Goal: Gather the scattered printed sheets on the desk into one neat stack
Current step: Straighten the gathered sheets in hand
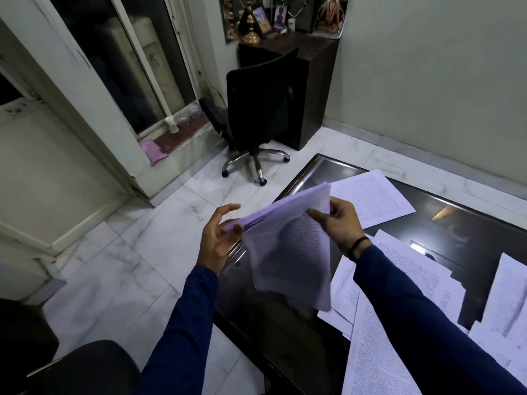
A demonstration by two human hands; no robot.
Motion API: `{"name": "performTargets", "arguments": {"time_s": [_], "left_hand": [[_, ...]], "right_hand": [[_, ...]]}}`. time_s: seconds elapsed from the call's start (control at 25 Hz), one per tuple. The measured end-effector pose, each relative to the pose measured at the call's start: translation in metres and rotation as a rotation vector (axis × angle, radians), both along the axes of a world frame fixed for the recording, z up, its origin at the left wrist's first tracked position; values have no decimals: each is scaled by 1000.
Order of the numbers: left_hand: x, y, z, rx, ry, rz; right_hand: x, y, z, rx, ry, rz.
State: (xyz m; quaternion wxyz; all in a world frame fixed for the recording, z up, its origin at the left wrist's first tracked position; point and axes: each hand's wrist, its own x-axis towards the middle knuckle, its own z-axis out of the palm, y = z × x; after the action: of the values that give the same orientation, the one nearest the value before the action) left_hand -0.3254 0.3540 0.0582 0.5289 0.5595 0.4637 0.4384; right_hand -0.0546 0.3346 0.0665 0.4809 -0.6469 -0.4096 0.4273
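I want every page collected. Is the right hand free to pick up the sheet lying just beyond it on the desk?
Probably not yet: the right hand pinches the held bundle. Nothing blocks that far sheet.

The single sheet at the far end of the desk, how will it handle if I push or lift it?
The sheet lies flat on glossy dark desk, so it probably slides easily. Likely floppy: the held bundle already sags below the right hand.
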Motion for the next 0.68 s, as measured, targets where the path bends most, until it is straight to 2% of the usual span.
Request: {"name": "performTargets", "arguments": {"time_s": [0.16, 0.32, 0.4, 0.52, 0.6, 0.68], "left_hand": [[2, -5, 8, -206, -85, -164], [13, -34, 1, -324, -48, -160], [7, -44, -10, -369, -62, -130], [-8, -51, -24, -479, -147, -96], [-7, -51, -32, -508, -106, -126], [0, -42, -46, -506, -2, -131]], "right_hand": [[13, -13, 24, -65, 352, 11], [9, -40, 9, -76, 514, -57], [2, -57, -5, -92, 491, -66], [-19, -84, -34, -141, 329, 70], [-38, -97, -57, -134, 280, 96], [-48, -98, -82, -174, 256, 6]]}}
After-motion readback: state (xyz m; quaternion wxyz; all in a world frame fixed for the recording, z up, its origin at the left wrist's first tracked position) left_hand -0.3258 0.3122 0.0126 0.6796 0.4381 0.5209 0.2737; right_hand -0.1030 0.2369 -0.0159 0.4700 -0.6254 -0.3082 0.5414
